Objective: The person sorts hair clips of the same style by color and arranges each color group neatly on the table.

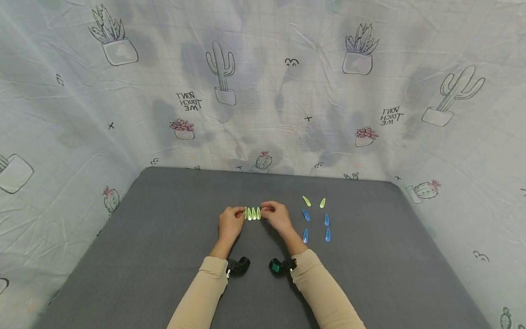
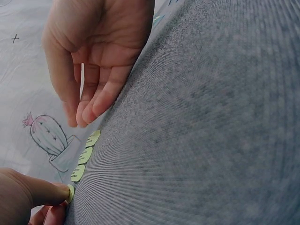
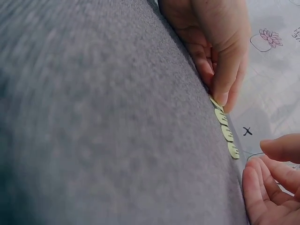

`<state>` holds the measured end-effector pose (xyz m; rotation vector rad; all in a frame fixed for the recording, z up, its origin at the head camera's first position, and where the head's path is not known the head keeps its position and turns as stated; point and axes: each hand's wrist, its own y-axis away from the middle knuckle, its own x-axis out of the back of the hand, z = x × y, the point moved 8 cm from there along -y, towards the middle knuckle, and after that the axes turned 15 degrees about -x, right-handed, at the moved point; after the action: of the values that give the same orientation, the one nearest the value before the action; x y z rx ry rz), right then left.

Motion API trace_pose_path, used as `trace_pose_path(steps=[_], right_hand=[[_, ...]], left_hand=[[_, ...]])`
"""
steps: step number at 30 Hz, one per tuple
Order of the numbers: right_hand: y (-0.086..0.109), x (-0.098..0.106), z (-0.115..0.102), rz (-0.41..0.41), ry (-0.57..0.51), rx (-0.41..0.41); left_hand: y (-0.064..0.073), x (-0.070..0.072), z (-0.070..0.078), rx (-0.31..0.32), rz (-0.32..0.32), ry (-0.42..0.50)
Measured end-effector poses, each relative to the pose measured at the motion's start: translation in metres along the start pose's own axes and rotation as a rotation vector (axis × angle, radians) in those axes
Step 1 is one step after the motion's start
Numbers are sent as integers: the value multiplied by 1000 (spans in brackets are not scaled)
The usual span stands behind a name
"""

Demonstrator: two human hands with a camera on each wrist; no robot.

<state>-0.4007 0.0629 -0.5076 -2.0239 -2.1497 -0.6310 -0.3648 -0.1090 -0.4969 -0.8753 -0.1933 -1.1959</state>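
— Hiding most of the leftmost green clip beneath the thumb and fingertips of the left hand; leaving only a sliver in the head view.

— Clamped on it, then?

— Yes, pinched between thumb and finger, judging by the wrist views. Cut off by the frame edge in the left wrist view, though.

— And the right hand?

— With thumb apart from softly bent fingers, just beside the other end of the row of green clips.

— Lying where, exactly?

— On the grey desk, 4 in number, between the hands. Set close side by side; hard to tell whether touching.

— Looking like what?

— Pale yellow-green, teardrop-shaped, with narrow ends pointing away from the person. Marked with dark notches at the broad ends in the wrist views.

— Anything farther right?

— Yes: 2 more green clips and 4 blue clips, in 2 loose columns. Reduced to blurred slivers in the left wrist view.
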Motion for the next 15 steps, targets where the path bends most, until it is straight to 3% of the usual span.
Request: trace_pose_path(steps=[15], right_hand=[[12,25,-4,-18,-39,93]], left_hand=[[1,0,-1,8,-4,4]])
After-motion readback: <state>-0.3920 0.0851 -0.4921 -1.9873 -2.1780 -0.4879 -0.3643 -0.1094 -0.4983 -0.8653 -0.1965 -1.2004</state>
